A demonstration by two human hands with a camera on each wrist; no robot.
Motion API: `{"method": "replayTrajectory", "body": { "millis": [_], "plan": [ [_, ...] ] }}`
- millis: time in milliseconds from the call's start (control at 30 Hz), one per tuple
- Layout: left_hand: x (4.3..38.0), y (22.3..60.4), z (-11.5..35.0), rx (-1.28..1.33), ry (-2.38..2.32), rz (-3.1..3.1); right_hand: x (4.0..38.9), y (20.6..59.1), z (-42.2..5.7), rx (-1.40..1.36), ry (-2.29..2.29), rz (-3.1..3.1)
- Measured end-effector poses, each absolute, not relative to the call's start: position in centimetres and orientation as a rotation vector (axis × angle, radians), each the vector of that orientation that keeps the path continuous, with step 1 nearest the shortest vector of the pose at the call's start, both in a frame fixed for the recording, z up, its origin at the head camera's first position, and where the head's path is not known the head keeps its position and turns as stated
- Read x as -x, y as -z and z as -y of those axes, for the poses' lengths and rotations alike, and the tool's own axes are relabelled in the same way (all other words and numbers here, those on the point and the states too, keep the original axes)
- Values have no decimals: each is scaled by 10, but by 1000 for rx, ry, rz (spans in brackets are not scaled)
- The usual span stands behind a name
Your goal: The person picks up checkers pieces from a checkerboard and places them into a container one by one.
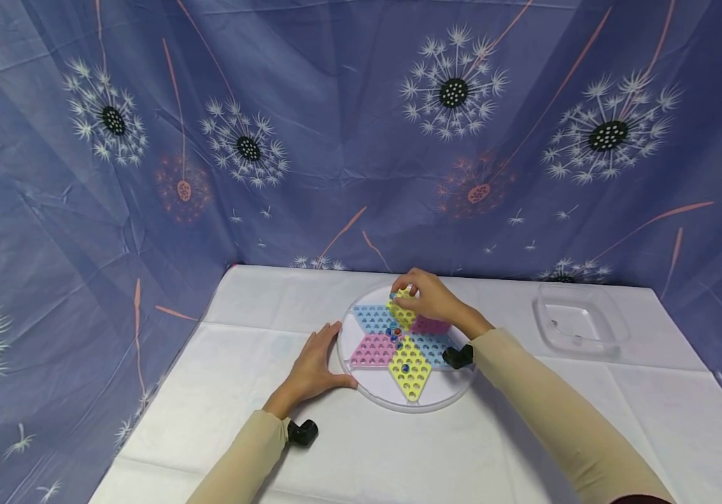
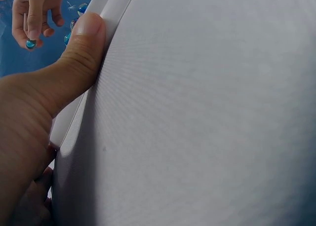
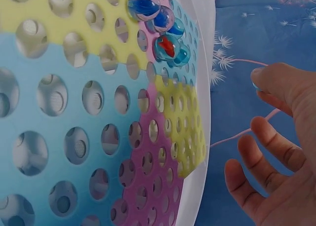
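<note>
A round white Chinese checkers board with a star of yellow, blue and pink holed points lies on the table. My left hand rests against its left rim, fingers and thumb spread along the edge. Over the far yellow point, my right hand pinches a teal-blue glass marble between thumb and index finger; the other fingers are loosely bent. Several blue marbles and a red-cored marble cluster near the star's centre. Another blue marble sits in the near yellow point.
A clear plastic box with a few small items stands at the table's back right. White cloth covers the table. A blue dandelion-print curtain hangs directly behind and along the left. Black wrist cameras are strapped to both wrists.
</note>
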State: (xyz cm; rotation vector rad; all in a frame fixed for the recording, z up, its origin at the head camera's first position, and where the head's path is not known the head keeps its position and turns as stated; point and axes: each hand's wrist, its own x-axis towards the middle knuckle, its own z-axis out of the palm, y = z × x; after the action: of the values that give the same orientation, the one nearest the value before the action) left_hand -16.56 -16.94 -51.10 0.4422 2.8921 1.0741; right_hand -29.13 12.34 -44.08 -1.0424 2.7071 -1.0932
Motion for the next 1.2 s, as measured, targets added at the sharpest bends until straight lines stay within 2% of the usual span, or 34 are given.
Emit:
{"method": "replayTrajectory", "body": {
  "millis": [700,1200],
  "plan": [
    [165,509,168,-420,-1096,-2880,288,440,-135,1028,1133,-2738],
    [164,510,168,-429,-1105,-2880,283,433,-169,965,1132,-2814]
  ]
}}
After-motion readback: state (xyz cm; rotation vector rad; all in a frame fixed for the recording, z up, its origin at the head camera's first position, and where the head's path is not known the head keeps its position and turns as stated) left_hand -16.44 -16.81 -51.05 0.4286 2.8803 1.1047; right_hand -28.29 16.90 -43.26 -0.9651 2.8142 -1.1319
